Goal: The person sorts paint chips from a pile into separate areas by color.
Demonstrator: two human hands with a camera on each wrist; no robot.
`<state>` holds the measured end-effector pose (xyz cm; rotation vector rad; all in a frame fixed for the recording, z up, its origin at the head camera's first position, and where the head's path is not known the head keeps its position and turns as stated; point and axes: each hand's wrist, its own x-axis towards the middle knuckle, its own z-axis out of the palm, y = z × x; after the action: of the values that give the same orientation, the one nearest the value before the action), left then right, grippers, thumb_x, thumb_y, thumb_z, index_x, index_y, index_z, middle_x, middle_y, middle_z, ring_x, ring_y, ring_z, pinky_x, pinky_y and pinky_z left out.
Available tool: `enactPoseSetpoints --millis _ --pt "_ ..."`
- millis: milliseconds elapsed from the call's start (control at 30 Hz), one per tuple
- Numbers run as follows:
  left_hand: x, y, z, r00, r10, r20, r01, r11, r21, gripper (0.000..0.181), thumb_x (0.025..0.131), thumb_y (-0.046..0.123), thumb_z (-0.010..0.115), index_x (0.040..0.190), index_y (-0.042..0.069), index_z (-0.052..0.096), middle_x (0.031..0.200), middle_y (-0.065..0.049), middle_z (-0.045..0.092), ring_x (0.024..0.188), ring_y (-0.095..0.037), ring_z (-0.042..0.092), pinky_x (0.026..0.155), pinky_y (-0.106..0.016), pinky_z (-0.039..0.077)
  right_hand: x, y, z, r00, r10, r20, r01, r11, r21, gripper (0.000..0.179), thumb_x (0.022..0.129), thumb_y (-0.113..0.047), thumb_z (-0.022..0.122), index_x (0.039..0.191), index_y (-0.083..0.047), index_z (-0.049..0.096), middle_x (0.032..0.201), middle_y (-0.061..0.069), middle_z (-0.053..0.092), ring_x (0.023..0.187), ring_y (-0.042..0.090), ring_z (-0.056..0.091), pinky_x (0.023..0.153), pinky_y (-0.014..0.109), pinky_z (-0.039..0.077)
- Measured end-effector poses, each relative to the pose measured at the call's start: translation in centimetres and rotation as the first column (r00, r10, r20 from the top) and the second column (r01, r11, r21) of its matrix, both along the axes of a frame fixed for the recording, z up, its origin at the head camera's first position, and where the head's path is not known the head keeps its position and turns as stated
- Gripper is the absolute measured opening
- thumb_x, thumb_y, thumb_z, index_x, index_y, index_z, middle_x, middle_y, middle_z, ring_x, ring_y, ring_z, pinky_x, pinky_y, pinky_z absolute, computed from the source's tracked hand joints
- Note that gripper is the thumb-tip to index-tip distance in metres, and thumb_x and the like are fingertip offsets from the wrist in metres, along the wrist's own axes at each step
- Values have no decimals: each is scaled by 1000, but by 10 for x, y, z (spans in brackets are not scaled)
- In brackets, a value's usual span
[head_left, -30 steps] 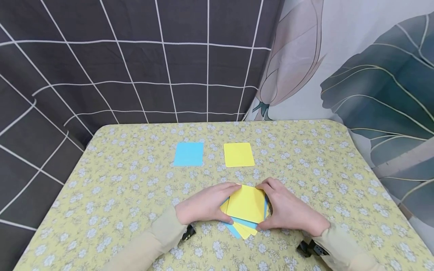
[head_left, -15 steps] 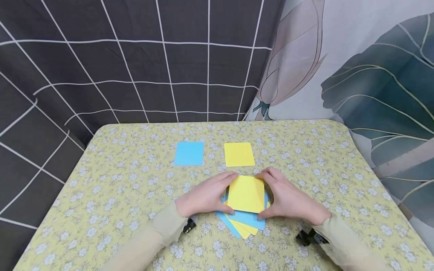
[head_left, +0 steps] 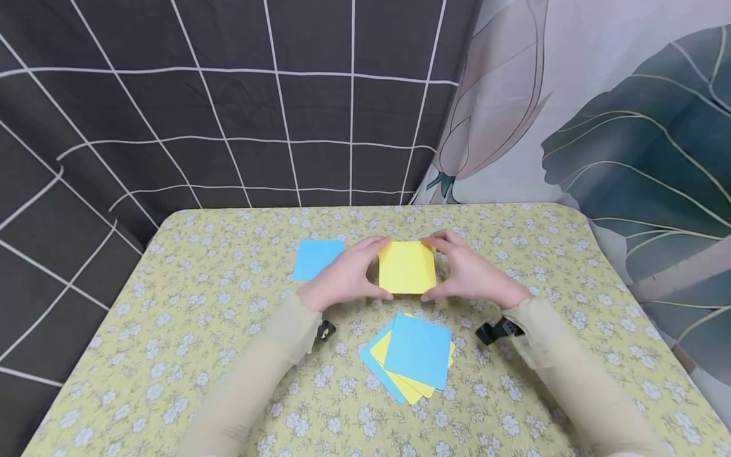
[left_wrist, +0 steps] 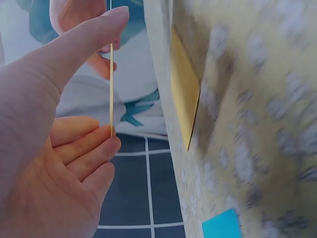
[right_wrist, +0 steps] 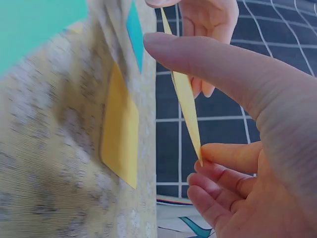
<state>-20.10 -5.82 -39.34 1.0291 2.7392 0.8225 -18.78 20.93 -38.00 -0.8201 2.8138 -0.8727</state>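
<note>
Both hands hold one square yellow card (head_left: 407, 268) level above the table. My left hand (head_left: 346, 274) pinches its left side between thumb and fingers, and my right hand (head_left: 471, 270) pinches its right side. Directly beneath, apart from it, another yellow card (left_wrist: 184, 94) lies flat on the cloth; in the head view the held card hides it. Nearer me is a fanned pile of blue and yellow cards, with a blue card (head_left: 419, 351) on top. Left of the held card lies a single blue card (head_left: 313, 257), partly behind my left hand.
A yellow floral cloth (head_left: 200, 355) covers the table. Behind the table hangs a dark cloth with white grid lines (head_left: 314, 108), and a leaf-patterned curtain (head_left: 628, 152) is at the right.
Both hands have lifted the top yellow card off the pile and carried it away from me, over the yellow card on the table. The pile's top card is now blue.
</note>
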Motion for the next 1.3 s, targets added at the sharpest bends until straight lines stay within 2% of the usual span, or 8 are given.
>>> enactPoseSetpoints --millis 100,233,367,500,733,833,1100,1300 --pt "-13 1 2 1000 28 2 -28 1000 7 110 73 38 94 158 3 33 160 -11 37 144 -25 37 117 -36 33 -16 -1 1 1000 -3 20 3 1000 -6 107 64 -28 100 149 6 45 139 19 43 126 38 46 101 56 49" --pt "-26 4 1 999 44 21 -44 999 7 110 75 37 93 159 2 32 160 -12 35 145 -26 36 118 -38 33 -33 -3 1 999 -24 40 22 999 38 108 65 -30 98 150 5 43 143 20 42 129 38 44 104 57 46" --pt "-34 4 -5 997 63 46 -63 998 1 109 75 36 93 158 1 31 160 -13 35 145 -27 36 118 -39 32 -45 -7 -2 994 -54 94 46 996 80 108 65 -32 97 152 2 43 147 19 41 133 37 41 107 57 43" --pt "-37 6 -9 993 90 80 -89 996 -15 110 74 35 93 158 0 32 160 -14 36 145 -29 36 119 -41 31 -53 -11 -9 986 -56 159 46 997 66 107 65 -26 96 152 2 42 147 17 40 132 36 42 109 54 43" --pt "-39 11 -27 990 87 109 -80 995 -60 110 75 40 92 158 -1 32 159 -15 37 145 -30 35 120 -42 29 -56 -8 -24 977 -45 210 28 996 82 105 65 -25 96 151 3 44 146 20 42 131 37 44 110 54 41" --pt "-40 12 -31 990 80 115 -74 996 -58 109 76 41 91 157 0 33 159 -15 38 146 -30 35 120 -41 29 -57 -6 -27 976 -42 212 22 995 92 103 65 -24 96 150 3 45 146 20 42 130 37 44 109 54 42" --pt "-40 10 -32 989 83 124 -77 996 -54 109 76 44 90 158 3 32 160 -14 36 147 -30 33 120 -43 29 -55 -5 -28 980 -45 194 31 997 73 108 66 -28 95 153 4 40 150 23 39 133 39 42 110 57 40" --pt "-35 6 -24 989 82 121 -81 997 -7 112 75 45 91 160 5 30 163 -12 32 148 -29 30 120 -45 27 -44 -5 -18 984 -70 162 65 997 35 110 68 -35 94 155 2 37 155 22 35 138 41 39 110 61 39"
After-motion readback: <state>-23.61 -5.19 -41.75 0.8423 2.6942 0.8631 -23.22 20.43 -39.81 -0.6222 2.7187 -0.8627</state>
